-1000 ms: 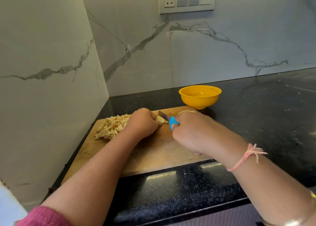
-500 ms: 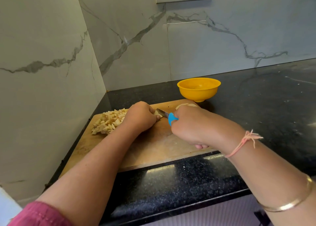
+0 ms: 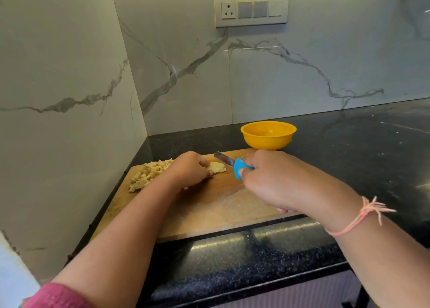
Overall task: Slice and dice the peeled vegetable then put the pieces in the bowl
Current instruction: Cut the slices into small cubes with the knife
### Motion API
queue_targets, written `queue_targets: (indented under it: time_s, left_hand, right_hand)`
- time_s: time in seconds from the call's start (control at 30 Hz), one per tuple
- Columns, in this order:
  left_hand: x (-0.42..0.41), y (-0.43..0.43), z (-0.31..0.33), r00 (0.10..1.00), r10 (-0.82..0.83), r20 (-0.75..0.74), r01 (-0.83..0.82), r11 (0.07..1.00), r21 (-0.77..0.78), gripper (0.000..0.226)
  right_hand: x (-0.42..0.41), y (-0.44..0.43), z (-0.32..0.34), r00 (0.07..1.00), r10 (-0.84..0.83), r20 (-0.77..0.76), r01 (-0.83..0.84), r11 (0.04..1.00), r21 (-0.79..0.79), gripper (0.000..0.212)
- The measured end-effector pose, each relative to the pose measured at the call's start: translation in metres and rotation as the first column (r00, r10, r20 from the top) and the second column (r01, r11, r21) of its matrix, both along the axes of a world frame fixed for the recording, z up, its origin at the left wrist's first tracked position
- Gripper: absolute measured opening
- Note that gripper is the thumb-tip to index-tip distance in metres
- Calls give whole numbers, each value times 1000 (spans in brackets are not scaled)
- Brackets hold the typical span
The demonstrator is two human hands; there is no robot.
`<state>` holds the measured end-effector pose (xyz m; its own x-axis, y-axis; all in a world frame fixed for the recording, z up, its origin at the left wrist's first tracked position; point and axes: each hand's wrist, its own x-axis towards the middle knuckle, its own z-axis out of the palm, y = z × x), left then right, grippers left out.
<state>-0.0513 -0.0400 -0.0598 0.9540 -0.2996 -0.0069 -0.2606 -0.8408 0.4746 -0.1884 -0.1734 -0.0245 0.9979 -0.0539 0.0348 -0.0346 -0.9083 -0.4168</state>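
A pale, flat piece of peeled vegetable (image 3: 217, 167) lies on the wooden cutting board (image 3: 209, 210), toward the board's far side, with cut lines showing across its top; the left hand (image 3: 189, 169) rests on its left end, fingers curled down and its grip pressed onto the piece, thumb tip touching the near edge; the right hand (image 3: 272, 179) is closed around the blue handle of a small knife (image 3: 230, 163), the grip holding the handle tight, and the steel blade points up and to the left, tilted above the right end of the piece, whether it touches the vegetable I cannot tell; just left of the left hand a heap of small diced pieces (image 3: 149, 174) sits on the board near its left edge; beyond the right hand a yellow bowl (image 3: 268, 135) stands on the black speckled counter (image 3: 349, 149) just behind the board's far right corner, its inside showing no pieces; the board lies close to the counter's front edge and near the corner where two marble-patterned walls (image 3: 279, 75) meet; a white switch plate (image 3: 251, 8) with a socket is set in the back wall above the bowl; a pink thread bracelet (image 3: 358, 217) circles the right wrist and a pink sleeve (image 3: 55, 296) covers the left arm at the lower left.
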Motion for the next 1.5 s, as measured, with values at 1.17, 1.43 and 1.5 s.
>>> queue_targets:
  time_s: [1.17,1.43,1.5]
  left_hand:
    - [7,1,-4,991,133,-7,-132,976,-173,47]
    - [8,-3,-7,987,159,32,-152,976,-159,48]
    - [7,-6,-7,984,171,50,-162,976,-147,48]
  right_hand:
    - [15,11,-9,1000,13,-26,-13,1000,4,39]
    - [37,22,-18,998,31,-61,-31,1000,1,35]
    - [37,21,-17,997,38,-68,-38,999,1,35]
